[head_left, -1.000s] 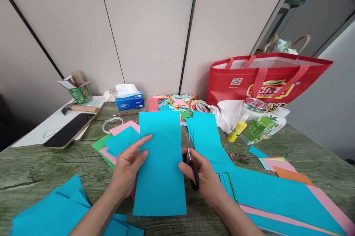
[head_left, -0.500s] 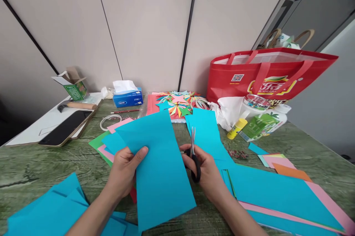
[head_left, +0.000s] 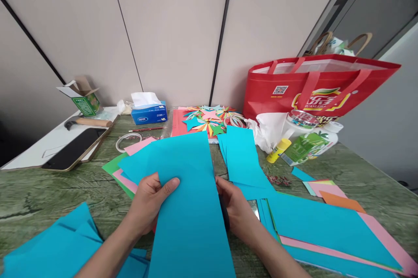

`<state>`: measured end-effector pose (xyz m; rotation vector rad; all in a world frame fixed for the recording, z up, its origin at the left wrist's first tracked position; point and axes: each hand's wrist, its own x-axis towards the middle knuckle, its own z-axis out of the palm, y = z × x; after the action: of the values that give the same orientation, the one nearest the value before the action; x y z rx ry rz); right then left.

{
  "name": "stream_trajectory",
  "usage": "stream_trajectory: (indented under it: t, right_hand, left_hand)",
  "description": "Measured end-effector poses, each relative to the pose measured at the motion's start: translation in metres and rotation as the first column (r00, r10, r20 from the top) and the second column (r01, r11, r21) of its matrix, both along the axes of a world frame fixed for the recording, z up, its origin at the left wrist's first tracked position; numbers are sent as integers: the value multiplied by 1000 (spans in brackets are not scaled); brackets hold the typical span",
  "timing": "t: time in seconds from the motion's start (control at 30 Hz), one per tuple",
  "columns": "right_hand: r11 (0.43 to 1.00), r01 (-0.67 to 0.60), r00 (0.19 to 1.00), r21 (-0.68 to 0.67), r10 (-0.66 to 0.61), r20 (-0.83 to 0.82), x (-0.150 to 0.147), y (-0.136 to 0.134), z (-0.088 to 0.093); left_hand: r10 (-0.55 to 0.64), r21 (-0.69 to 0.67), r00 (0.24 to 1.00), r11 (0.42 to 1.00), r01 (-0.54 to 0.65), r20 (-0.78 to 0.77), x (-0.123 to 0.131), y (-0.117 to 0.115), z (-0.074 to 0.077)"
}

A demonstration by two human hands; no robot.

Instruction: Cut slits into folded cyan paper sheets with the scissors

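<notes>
A sheet of blue paper (head_left: 192, 212) is pinched in my left hand (head_left: 152, 202), with the thumb on its front face near the left edge. My right hand (head_left: 235, 208) is at the sheet's right edge, closed around scissors (head_left: 224, 215). Only a dark part of the scissors' handle shows; the paper hides most of the rest. Behind the sheet, blue, pink and green papers (head_left: 119, 178) fan out on the left. Blue strips (head_left: 240, 152) lie beyond my right hand.
Blue sheets (head_left: 48, 247) lie front left, and a larger blue stack (head_left: 329, 226) front right. Farther back are a phone (head_left: 72, 149), a hammer (head_left: 94, 122), a tissue box (head_left: 148, 115), paper stars (head_left: 209, 123), a glue stick (head_left: 278, 151) and a red bag (head_left: 271, 95).
The blue sheet has turned more upright, shifting slightly up and right. The scissors, upright and visible before, are now mostly behind the sheet's right edge, and my right hand has closed in on it.
</notes>
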<state>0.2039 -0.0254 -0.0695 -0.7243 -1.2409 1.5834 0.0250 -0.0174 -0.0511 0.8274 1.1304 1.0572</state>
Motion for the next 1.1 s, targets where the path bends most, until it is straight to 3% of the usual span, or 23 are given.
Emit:
stream_trajectory:
  t: [0.3, 1.1]
  right_hand:
    - [999, 36, 999, -30, -36, 6, -2, -2, 2]
    - [985, 129, 990, -117, -122, 66, -9, -4, 12]
  left_hand:
    - [-23, 24, 999, 999, 24, -24, -2, -1, -5]
    - [-25, 34, 1000, 999, 26, -11, -1, -3, 0]
